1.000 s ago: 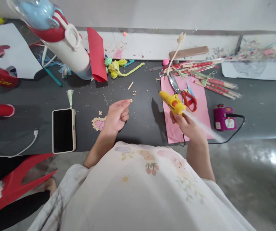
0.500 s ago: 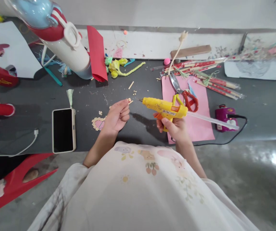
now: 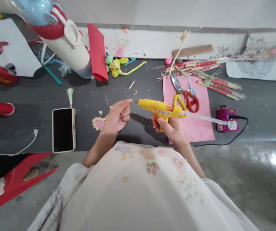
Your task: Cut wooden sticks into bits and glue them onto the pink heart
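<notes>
Both hands meet near the middle of the frame. Left hand (image 3: 117,115) is curled in on itself, thumb and forefinger pinched on a tiny pale bit (image 3: 130,100), seemingly gripped by its edge so that its free side faces the nozzle. Right hand (image 3: 170,126) is wrapped around the handle of a yellow glue gun (image 3: 160,107), fingers at the orange trigger; whether it is squeezed, I cannot tell. The gun lies nearly level, its tip pointing at the pinched bit, either touching it or just beside it; from where I stand that is too small to judge. A clear glue stick (image 3: 205,117) pokes out of its back, and a black cord (image 3: 231,143) runs along the table edge from a purple socket box (image 3: 227,121) at right, presumably to power it. Just left of the left hand, partly hidden by it, lies a pink heart (image 3: 99,124) rimmed with similar pale bits. More bits (image 3: 135,92) sit loose above the nozzle, probably left there for easy picking. Scissors (image 3: 176,84) rest on a pink sheet (image 3: 200,128) right of centre. A phone (image 3: 64,130) lies face up at lower left, clear of the gun.
</notes>
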A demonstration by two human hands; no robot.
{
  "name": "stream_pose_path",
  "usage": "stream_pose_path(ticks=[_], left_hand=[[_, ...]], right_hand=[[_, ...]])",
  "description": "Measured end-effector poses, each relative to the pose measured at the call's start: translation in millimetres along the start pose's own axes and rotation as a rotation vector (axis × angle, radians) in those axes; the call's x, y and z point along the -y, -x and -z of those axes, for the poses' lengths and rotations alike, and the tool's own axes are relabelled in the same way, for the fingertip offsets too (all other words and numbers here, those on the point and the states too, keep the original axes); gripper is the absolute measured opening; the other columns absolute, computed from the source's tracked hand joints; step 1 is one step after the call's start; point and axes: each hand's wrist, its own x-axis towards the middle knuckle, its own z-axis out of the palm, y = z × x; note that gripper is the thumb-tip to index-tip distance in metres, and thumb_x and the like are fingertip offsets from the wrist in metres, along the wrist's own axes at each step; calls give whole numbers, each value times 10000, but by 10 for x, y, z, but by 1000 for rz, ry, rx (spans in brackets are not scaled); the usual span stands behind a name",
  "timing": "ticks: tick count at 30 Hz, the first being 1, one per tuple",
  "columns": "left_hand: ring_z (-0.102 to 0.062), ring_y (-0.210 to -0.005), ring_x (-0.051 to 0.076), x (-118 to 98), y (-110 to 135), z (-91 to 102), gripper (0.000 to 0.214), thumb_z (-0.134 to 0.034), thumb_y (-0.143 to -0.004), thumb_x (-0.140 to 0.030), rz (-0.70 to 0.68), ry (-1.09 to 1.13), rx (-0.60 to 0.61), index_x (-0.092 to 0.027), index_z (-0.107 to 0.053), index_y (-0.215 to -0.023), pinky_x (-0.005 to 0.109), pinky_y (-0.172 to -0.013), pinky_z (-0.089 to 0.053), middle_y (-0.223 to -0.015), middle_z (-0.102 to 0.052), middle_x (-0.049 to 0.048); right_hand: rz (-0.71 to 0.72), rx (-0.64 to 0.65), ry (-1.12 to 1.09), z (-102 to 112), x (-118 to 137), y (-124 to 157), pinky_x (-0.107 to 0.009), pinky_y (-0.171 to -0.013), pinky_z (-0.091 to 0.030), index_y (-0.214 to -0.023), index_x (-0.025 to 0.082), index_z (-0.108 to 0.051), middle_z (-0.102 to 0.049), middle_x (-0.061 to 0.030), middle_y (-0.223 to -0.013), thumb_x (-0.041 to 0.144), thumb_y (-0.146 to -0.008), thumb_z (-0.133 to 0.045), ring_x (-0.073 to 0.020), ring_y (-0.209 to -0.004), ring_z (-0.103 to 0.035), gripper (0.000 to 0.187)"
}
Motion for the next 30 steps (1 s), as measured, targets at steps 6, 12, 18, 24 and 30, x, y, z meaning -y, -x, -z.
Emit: stream_pose_path(ticks=[6, 12, 18, 24, 30], left_hand=[[-116, -407, 7, 4, 9, -2, 343, -763, -707, -286, -8, 1, 7, -167, -448, -642, 113, -338, -143, -533, -165, -113], [-127, -401, 3, 1, 16, -5, 372, -775, -686, -291, -17, -20, -23, -168, -430, -621, 112, -342, -143, -531, -167, -114], [-121, -407, 5, 3, 17, -15, 372, -780, -681, -306, -36, -43, -33, -166, -441, -619, 116, -342, -140, -527, -168, -113], [-113, -414, 7, 7, 14, -15, 339, -773, -695, -300, -47, -46, -19, -163, -468, -636, 116, -343, -138, -527, -175, -114], [-135, -401, 2, 6, 14, -23, 348, -776, -685, -292, -36, -50, -47, -163, -459, -620, 117, -341, -145, -523, -185, -113]], right_hand=[[-11, 4, 19, 6, 11, -2, -228, -464, -445, -805, 175, -627, -588, -6, -674, 441, -898, -532, -88, -520, -530, 297], [-5, 4, 16, 6, 1, 2, -230, -462, -444, -837, 183, -624, -587, -1, -670, 437, -897, -535, -90, -515, -530, 277], [-7, 6, 25, 13, 4, 7, -226, -462, -441, -831, 180, -618, -583, 2, -670, 444, -896, -532, -87, -512, -529, 285], [-27, 6, 52, 21, 3, 8, -224, -463, -442, -799, 176, -607, -585, -3, -674, 473, -892, -522, -87, -514, -522, 323], [-34, 8, 67, 29, 28, 3, -224, -460, -445, -762, 176, -602, -580, -7, -670, 480, -888, -526, -87, -512, -521, 338]])
